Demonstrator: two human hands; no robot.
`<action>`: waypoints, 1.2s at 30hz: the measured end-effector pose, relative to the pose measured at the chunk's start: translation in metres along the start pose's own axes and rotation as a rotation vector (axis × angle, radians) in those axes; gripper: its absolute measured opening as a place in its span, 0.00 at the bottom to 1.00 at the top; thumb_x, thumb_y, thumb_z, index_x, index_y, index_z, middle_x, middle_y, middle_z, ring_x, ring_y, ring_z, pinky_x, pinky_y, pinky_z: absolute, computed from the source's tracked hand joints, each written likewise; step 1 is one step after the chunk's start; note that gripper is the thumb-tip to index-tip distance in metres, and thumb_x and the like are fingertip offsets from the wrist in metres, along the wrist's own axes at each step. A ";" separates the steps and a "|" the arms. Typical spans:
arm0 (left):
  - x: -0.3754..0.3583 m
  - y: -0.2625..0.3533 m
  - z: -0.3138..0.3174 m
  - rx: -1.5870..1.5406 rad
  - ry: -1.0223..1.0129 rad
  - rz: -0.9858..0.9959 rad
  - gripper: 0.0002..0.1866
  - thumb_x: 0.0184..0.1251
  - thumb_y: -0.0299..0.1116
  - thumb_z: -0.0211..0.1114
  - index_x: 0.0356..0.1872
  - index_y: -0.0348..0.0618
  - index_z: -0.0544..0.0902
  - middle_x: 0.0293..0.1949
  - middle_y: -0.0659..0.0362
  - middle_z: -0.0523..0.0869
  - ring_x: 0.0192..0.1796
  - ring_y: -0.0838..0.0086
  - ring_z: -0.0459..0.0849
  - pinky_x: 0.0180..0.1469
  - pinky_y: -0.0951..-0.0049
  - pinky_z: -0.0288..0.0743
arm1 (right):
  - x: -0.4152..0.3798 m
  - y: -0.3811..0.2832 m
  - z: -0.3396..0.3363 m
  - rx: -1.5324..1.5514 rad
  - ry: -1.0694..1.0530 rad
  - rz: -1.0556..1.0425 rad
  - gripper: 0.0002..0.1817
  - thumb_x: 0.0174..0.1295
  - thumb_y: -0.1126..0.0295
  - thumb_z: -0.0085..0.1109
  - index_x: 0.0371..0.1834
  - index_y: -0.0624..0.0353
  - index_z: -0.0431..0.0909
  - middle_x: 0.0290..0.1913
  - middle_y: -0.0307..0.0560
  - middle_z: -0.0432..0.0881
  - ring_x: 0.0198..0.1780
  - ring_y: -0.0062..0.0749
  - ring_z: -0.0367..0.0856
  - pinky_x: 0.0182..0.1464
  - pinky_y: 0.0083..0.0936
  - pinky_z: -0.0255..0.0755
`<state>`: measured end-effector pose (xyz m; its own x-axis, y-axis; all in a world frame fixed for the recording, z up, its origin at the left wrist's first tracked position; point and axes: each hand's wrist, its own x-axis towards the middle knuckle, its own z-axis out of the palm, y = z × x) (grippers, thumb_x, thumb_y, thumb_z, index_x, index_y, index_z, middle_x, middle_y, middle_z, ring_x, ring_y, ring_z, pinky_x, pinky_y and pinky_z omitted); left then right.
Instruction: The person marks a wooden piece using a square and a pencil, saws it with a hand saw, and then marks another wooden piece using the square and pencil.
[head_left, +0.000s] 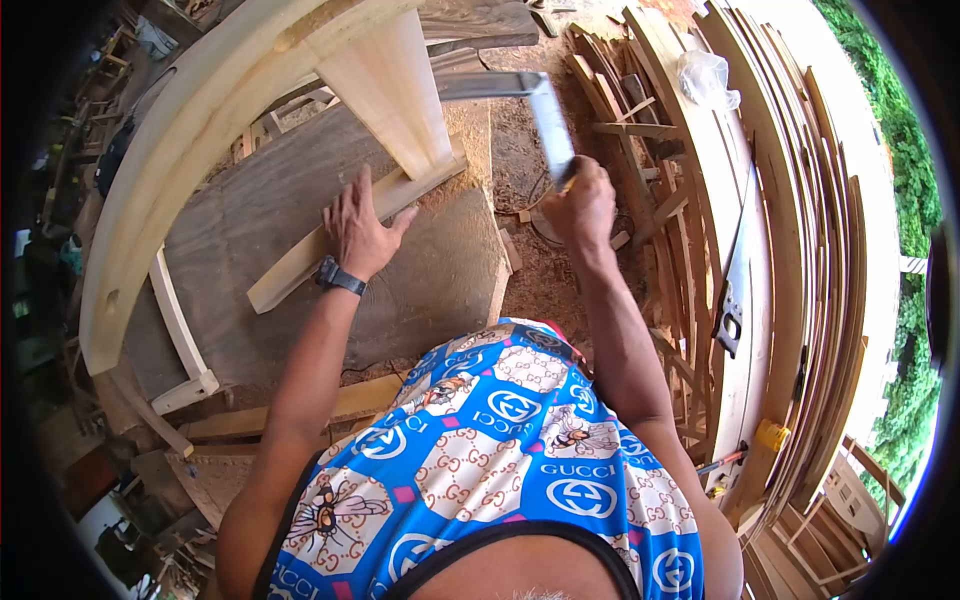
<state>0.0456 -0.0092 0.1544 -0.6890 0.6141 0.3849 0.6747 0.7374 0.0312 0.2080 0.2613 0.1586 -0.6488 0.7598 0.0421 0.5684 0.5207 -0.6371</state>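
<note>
My left hand (360, 228), with a dark watch on its wrist, is spread over a pale wooden strip (285, 277) on the worktop (420, 265). Its fingers are apart, the thumb pointing right. A broad tapered wooden board (395, 95) meets the far end of that strip and joins a large curved wooden piece (190, 130) above. Over to the right, my right hand (582, 205) is closed round the dark end of an L-shaped metal tool (550, 125). The tool is partly blurred, and its other arm reaches left behind the tapered board.
Long boards (790, 250) are stacked along the right, with a handsaw (735, 270) and a clear plastic bag (706, 80) on them. A yellow tool (770, 435) sits lower down. Sawdust (530, 280) covers the ground beyond the worktop's edge. A light wooden frame piece (180, 325) is at left.
</note>
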 end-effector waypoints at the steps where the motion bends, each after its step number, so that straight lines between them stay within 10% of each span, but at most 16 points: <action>1: 0.001 -0.005 0.003 0.002 0.004 -0.002 0.40 0.71 0.56 0.68 0.75 0.41 0.71 0.58 0.38 0.81 0.59 0.45 0.81 0.60 0.49 0.75 | 0.007 0.020 0.004 0.045 0.053 0.011 0.21 0.57 0.79 0.68 0.55 0.70 0.77 0.49 0.60 0.83 0.47 0.46 0.85 0.52 0.40 0.85; 8: -0.003 -0.034 0.011 -0.149 -0.199 0.121 0.43 0.60 0.61 0.76 0.66 0.36 0.79 0.47 0.40 0.86 0.51 0.45 0.87 0.52 0.47 0.80 | -0.034 0.058 -0.036 0.225 0.226 0.059 0.25 0.51 0.76 0.65 0.56 0.65 0.79 0.49 0.57 0.86 0.53 0.48 0.87 0.60 0.40 0.79; 22: -0.019 -0.004 -0.017 -0.502 -0.537 -0.029 0.30 0.74 0.56 0.66 0.51 0.31 0.82 0.38 0.32 0.88 0.47 0.36 0.88 0.48 0.49 0.83 | -0.095 0.062 -0.029 0.158 0.210 -0.292 0.30 0.48 0.79 0.62 0.60 0.63 0.78 0.46 0.56 0.82 0.48 0.53 0.85 0.52 0.42 0.79; 32: -0.033 0.000 -0.024 -0.578 -0.535 -0.122 0.30 0.73 0.58 0.68 0.43 0.32 0.81 0.34 0.35 0.88 0.44 0.38 0.89 0.43 0.47 0.82 | -0.086 0.038 -0.019 0.140 0.058 -0.393 0.31 0.49 0.77 0.62 0.62 0.65 0.77 0.47 0.58 0.81 0.47 0.55 0.84 0.51 0.43 0.79; 36: -0.052 0.004 -0.025 -0.405 -0.234 0.052 0.27 0.67 0.53 0.74 0.34 0.31 0.82 0.28 0.40 0.83 0.32 0.44 0.86 0.36 0.50 0.81 | -0.086 0.022 -0.016 0.164 -0.044 -0.411 0.32 0.51 0.75 0.62 0.64 0.65 0.75 0.49 0.61 0.80 0.48 0.59 0.83 0.51 0.45 0.79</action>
<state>0.0909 -0.0452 0.1575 -0.6612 0.7285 0.1791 0.7271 0.5633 0.3924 0.2838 0.2136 0.1532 -0.8273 0.4831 0.2868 0.1728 0.7045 -0.6883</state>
